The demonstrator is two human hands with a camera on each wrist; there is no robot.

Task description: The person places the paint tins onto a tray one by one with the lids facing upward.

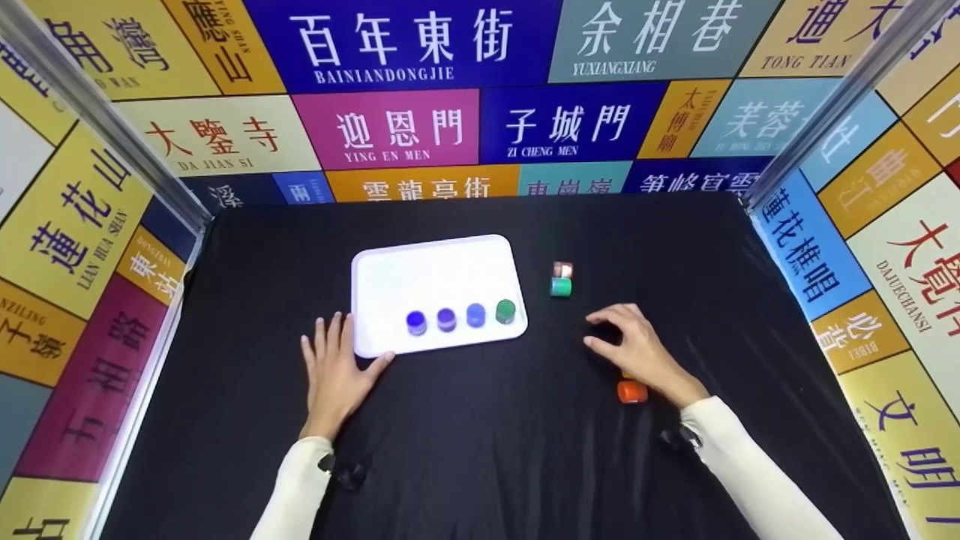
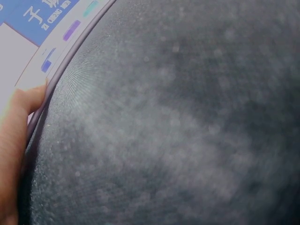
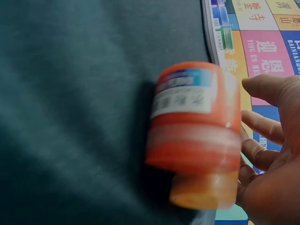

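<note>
A white tray [image 1: 435,277] lies on the black cloth. Along its front stand several small paint jars: a dark blue jar [image 1: 416,322], a purple jar [image 1: 446,319], a lighter blue jar [image 1: 475,315] and a green jar [image 1: 505,311]. My left hand [image 1: 335,375] spreads at the tray's near left corner, its thumb [image 2: 33,96] touching the front rim. Over the cloth, right of the tray, my right hand [image 1: 634,345] has thumb and forefinger apart, nothing between them. Close to its wrist lies an orange paint jar [image 3: 187,117], beside a yellow-orange jar [image 3: 204,190] mostly hidden in the head view.
Right of the tray, a brown jar [image 1: 562,269] and a green jar [image 1: 560,287] lie together on the cloth. Panels printed with Chinese place names [image 1: 386,127] wall the table at the back and both sides. Metal posts [image 1: 169,172] stand at the corners.
</note>
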